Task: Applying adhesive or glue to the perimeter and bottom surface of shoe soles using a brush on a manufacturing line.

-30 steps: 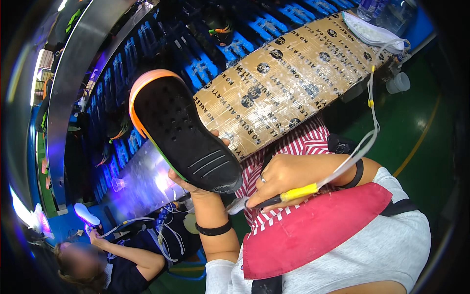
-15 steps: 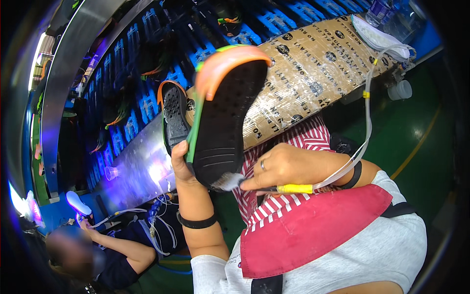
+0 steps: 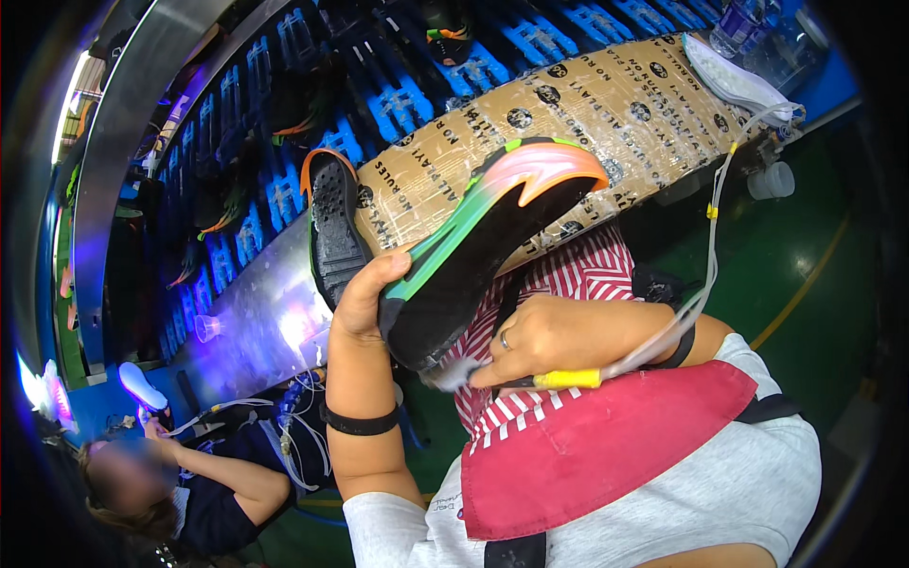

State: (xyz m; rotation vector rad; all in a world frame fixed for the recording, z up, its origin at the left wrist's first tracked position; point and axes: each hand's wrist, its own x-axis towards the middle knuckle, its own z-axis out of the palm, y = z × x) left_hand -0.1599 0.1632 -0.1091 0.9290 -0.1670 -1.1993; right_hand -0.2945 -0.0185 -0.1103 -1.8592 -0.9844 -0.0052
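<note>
A black shoe sole (image 3: 451,289) with a shiny green and orange side wall is tilted in front of me. My left hand (image 3: 365,298) grips it by the heel end, thumb on the green side. My right hand (image 3: 549,336) is closed round a brush (image 3: 453,375) with pale bristles and a yellow-wrapped handle. Those bristles touch or nearly touch the lower heel edge of the sole. From the handle a clear tube (image 3: 705,275) runs up to the right. A second black sole with an orange rim (image 3: 338,218) lies on the bench, just beyond my left hand.
The bench carries printed brown cardboard (image 3: 511,123). Behind it runs a conveyor with blue racks (image 3: 398,109). A white shoe piece (image 3: 729,76) and a plastic bottle (image 3: 741,26) sit at far right. At lower left, a co-worker (image 3: 222,473) holds a pale sole.
The held sole has tipped over to the right, so more of its green and orange side shows. The brush has stayed near the heel, slightly lower.
</note>
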